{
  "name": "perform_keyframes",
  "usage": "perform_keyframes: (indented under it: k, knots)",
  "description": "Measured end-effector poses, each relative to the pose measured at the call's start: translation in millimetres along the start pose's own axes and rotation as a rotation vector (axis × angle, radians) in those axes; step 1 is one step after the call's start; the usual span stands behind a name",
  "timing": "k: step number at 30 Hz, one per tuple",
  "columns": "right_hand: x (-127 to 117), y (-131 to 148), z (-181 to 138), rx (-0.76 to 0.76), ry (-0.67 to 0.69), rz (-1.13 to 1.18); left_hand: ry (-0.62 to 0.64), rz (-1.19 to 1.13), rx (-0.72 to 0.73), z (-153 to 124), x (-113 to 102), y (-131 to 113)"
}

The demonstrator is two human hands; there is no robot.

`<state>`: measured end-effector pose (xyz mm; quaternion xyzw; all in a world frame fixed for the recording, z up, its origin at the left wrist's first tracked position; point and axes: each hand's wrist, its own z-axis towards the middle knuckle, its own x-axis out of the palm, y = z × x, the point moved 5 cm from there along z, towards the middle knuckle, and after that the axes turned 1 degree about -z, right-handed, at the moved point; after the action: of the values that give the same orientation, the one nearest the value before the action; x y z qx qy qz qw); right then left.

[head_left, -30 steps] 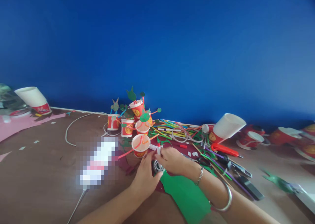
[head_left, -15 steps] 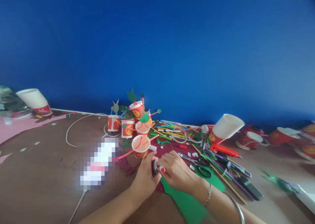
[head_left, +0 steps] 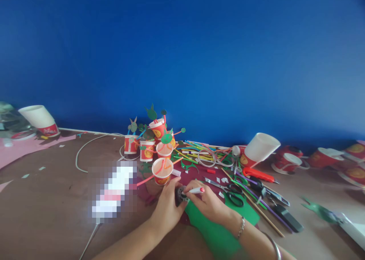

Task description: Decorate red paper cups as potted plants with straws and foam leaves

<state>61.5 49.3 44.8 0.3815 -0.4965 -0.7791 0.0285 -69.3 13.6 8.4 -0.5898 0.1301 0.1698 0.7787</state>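
Observation:
My left hand [head_left: 168, 208] rests on the brown table, its fingers pressed on a small round grey disc [head_left: 180, 194] that lies on a green foam sheet [head_left: 216, 229]. My right hand [head_left: 208, 201] is closed round a white marker with a red cap [head_left: 195, 190], whose tip sits at the disc's edge. Just beyond the hands stands a red paper cup [head_left: 162, 171] with orange and red straws in it.
Behind it stand several decorated red cups [head_left: 148, 147], with a heap of coloured straws [head_left: 199, 151] to their right. Scissors [head_left: 226, 189], a red cutter [head_left: 258, 173], pliers [head_left: 269, 193] and tipped cups [head_left: 261, 147] lie right. A white cable [head_left: 85, 147] and a blurred white object [head_left: 114, 189] lie left.
My right hand drew back from the cup towards the disc and laid the marker flat, its tip at the disc. My left hand stayed on the disc.

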Motion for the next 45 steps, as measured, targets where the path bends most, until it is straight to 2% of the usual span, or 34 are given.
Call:
perform_keyframes:
  k: [5,7,10,14,16,19,23,27,45]
  knots:
    - [1,-16,5,0.228,0.088,0.178,-0.002,0.026,0.006,0,0,1]
    - [0,-20,8,0.263,0.072,0.223,-0.002,0.032,-0.003,0,0,1]
    - [-5,-28,13,0.275,-0.070,0.317,-0.012,0.033,-0.008,0,-1,0]
    - [-8,-47,8,0.411,-0.341,0.523,-0.027,0.031,-0.002,-1,-1,1]
    - [-8,-52,3,0.410,-0.461,0.599,-0.024,0.053,0.016,-2,-1,0]
    - [-8,-52,-3,0.368,-0.548,0.643,-0.006,0.102,0.081,-6,-1,-6]
    - [-7,-53,-5,0.366,-0.545,0.635,0.071,0.185,0.159,-11,1,-22]
    - [-6,-57,-5,0.370,-0.514,0.645,0.107,0.280,0.153,-14,2,-30]
    - [-5,-59,-4,0.347,-0.477,0.688,0.139,0.262,0.043,-13,5,-19]
